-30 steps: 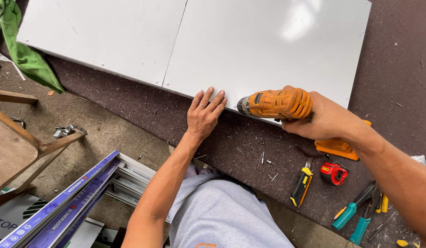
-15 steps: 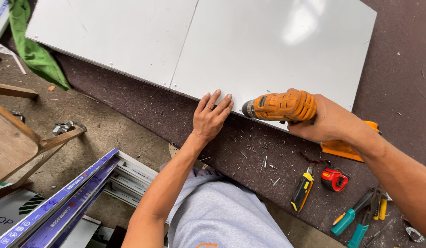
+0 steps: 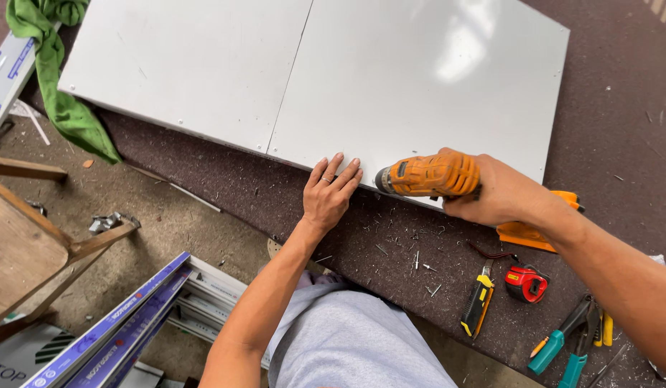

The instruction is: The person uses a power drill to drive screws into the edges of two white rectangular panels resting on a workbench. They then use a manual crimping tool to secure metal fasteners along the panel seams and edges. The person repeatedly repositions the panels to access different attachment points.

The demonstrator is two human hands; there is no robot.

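Head view: left hand (image 3: pixel 331 194), fingers spread flat, pressing the near edge of the right white panel (image 3: pixel 426 79); right hand (image 3: pixel 494 190) wrapped round an orange cordless drill (image 3: pixel 427 174), its nose at that edge; panels on a dark felt-covered table (image 3: pixel 620 129); yellow utility knife (image 3: pixel 477 307), red tape measure (image 3: pixel 527 283), teal-handled pliers (image 3: pixel 566 348) near right; purple-and-white labelled profile strips (image 3: pixel 110 330) lower left; green cloth (image 3: pixel 56 86) upper left.

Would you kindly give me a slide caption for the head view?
Right hand holds an orange drill at a white panel's edge while the left hand presses beside it.
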